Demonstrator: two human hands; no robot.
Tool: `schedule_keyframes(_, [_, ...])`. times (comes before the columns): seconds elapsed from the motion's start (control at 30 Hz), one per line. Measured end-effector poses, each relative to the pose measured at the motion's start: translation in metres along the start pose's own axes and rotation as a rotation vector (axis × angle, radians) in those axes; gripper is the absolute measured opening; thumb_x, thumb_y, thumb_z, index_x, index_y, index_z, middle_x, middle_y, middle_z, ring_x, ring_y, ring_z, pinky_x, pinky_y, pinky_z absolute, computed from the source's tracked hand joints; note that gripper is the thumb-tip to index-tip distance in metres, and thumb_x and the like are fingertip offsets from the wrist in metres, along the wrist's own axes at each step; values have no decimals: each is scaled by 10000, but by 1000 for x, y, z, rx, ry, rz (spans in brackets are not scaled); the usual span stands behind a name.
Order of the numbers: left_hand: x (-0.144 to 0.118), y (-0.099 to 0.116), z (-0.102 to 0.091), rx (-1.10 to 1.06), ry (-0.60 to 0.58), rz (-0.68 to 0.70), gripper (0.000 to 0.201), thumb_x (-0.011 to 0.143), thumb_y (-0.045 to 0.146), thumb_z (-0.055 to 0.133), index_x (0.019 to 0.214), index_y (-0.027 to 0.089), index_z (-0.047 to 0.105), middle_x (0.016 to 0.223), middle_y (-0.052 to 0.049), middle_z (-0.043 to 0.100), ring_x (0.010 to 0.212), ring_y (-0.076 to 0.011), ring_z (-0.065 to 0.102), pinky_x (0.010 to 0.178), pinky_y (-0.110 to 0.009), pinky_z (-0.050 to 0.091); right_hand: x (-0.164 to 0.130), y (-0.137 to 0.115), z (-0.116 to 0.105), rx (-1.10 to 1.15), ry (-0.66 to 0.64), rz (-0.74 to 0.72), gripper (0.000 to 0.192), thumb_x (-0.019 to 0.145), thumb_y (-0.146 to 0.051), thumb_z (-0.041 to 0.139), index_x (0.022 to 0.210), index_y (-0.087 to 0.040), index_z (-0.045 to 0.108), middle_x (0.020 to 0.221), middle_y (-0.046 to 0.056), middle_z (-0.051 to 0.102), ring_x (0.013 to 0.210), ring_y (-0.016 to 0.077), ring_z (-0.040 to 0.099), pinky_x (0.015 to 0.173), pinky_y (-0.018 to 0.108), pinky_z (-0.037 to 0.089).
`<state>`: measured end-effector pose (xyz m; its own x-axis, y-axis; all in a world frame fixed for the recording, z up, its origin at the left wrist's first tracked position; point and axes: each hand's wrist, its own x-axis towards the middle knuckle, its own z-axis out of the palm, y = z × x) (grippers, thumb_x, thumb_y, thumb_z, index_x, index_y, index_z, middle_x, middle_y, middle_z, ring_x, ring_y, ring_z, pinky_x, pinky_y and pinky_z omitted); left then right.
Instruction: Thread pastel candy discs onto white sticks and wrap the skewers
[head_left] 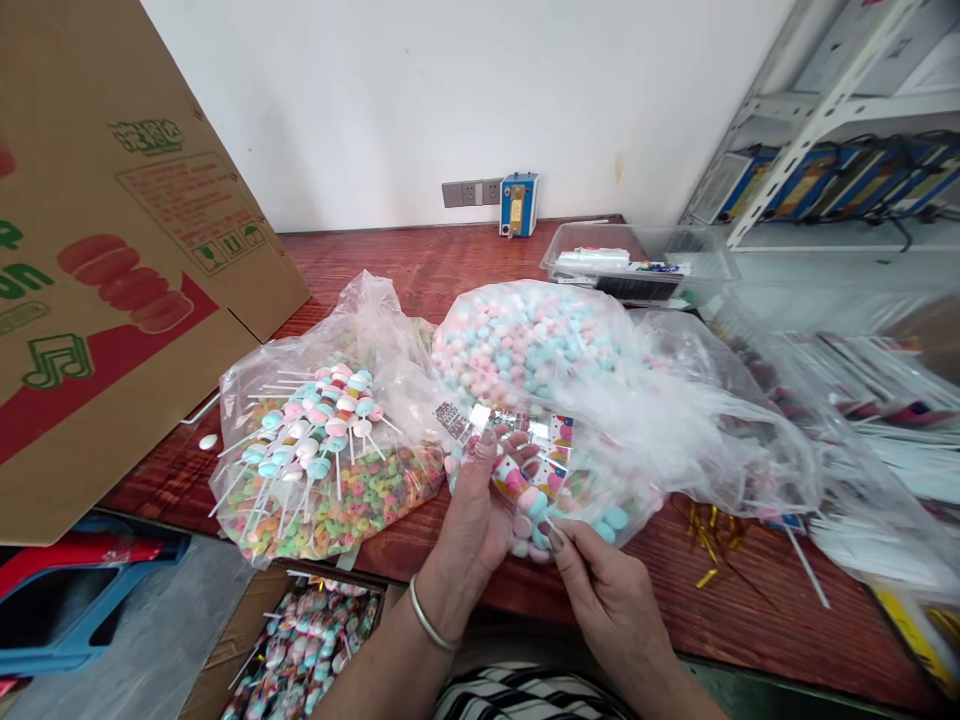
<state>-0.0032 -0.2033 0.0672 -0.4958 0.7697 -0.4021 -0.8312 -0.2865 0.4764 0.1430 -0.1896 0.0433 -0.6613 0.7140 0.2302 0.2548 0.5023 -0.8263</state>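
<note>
My left hand (pixel 476 505), with a bangle at the wrist, grips a small clear printed packaging bag (pixel 553 440) with coloured dots and a printed text panel. My right hand (pixel 611 585) pinches the white stick of a pink and blue marshmallow skewer (pixel 533 502). The skewer's candy end is at the packaging bag's lower end; whether it is inside, I cannot tell. Behind both hands lies a large clear bag of pink, blue and white marshmallows (pixel 517 330). To the left, a pile of marshmallow skewers (pixel 311 425) rests on a bag of coloured ring candies (pixel 375 490).
A tall cardboard box (pixel 150 230) stands at the left. Below the table edge, an open carton holds wrapped skewers (pixel 315 640). A clear plastic tub (pixel 637 255) and a blue device (pixel 519 205) sit at the back. Bagged white sticks (pixel 885 450) and gold ties (pixel 709 545) lie at right.
</note>
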Motion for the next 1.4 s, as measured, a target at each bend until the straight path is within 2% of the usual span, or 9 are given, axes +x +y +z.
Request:
schedule_keyframes(0.1, [7,8,4,-25,-9,66,254,752,255,772,944,162,634,749,15,628,677,-97,622,730,-238,539,-2,2,3,-10,0,-39,225,986,-278,437,963,-206,649,828,39,710,719,166,664,660,226,490])
schedule_keyframes(0.23, [2,-4,9,-51,-62,-43,263,762,345,765,823,155,594,582,72,490,476,-44,475,569,-190,489,0,3,9,-72,23,-49,240,985,-287,419,881,-196,616,722,26,666,625,158,614,571,224,458])
schedule_keyframes(0.4, [0,-12,3,-39,-32,-67,352,734,407,782,922,160,618,719,11,608,632,-107,610,643,-246,534,6,8,8,-85,19,-14,255,990,-287,409,823,-200,582,681,4,646,584,141,589,545,217,448])
schedule_keyframes(0.6, [14,9,1,-52,13,-37,243,767,275,765,927,158,624,731,15,597,615,-94,590,601,-221,523,8,13,5,-235,180,-206,186,949,-263,492,982,-167,648,762,64,715,652,190,657,620,261,488])
schedule_keyframes(0.83, [8,2,8,-101,20,-107,303,836,444,672,817,161,563,608,42,500,506,-72,507,507,-185,474,6,-6,5,286,-133,262,319,1010,-370,365,770,-216,509,474,-72,469,382,98,423,402,197,330])
schedule_keyframes(1.0, [-5,-21,10,-54,35,-49,293,844,407,663,742,158,547,660,0,570,573,-103,570,603,-232,532,10,-1,10,-46,66,27,250,975,-325,435,828,-187,582,677,11,637,592,141,589,558,224,419])
schedule_keyframes(1.1, [-3,-18,7,-37,74,-37,213,847,355,667,847,156,593,779,-32,639,659,-130,627,644,-256,550,10,9,9,-162,90,-33,201,972,-288,452,903,-180,608,740,29,689,622,147,635,571,221,427])
schedule_keyframes(1.23, [6,-3,3,-49,110,-8,168,831,267,695,929,157,615,778,-9,637,639,-107,622,626,-229,542,6,15,6,-166,60,-37,209,972,-281,450,855,-181,591,681,10,656,570,139,613,546,216,419])
schedule_keyframes(1.4, [13,1,5,-151,11,-28,171,820,274,707,832,161,580,632,47,545,518,-67,537,557,-195,504,6,2,6,63,-44,16,277,999,-267,394,791,-193,562,655,-12,607,577,120,566,535,187,422])
